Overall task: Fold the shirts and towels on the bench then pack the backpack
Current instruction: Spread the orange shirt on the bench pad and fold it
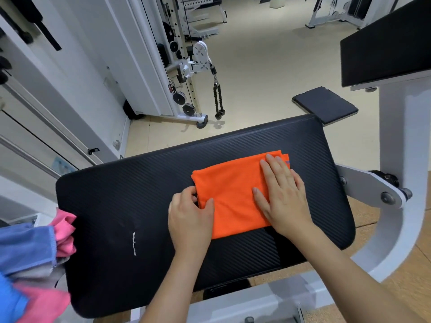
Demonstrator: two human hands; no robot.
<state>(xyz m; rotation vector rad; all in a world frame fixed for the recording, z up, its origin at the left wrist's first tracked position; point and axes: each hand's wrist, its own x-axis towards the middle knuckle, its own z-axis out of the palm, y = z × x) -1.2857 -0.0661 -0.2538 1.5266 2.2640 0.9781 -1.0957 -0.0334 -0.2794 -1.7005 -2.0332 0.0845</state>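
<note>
Head view, looking down on a black padded bench (116, 194) with a fine diagonal-weave vinyl surface, carried on a white painted steel frame (401, 136). A folded orange garment (233, 194) of thin, smooth fabric is laid flat on the right half of the bench, its layered edges stacked at the far right corner, where a small patch of blue-grey trim is exposed. The left hand (190, 217) is closed on the near left edge of the garment: the thumb is laid on top and the fingers are curled round the fold. The right hand (282, 194) is spread palm-down on the right part of the garment, with the fingers straight and pressed against the cloth and nothing grasped. A loose heap of pink, blue and grey cloths (35, 252) is seen at the left end of the bench, partly overhanging it. Short white scuff marks (134, 243) are visible on the bench surface between the heap and the left hand. Beyond the bench, a black rope handle (218, 99) is hung from a white cable machine, a flat dark square floor pad (325, 104) is laid on the beige floor, and a second black cushion (384, 50) is mounted at upper right.
</note>
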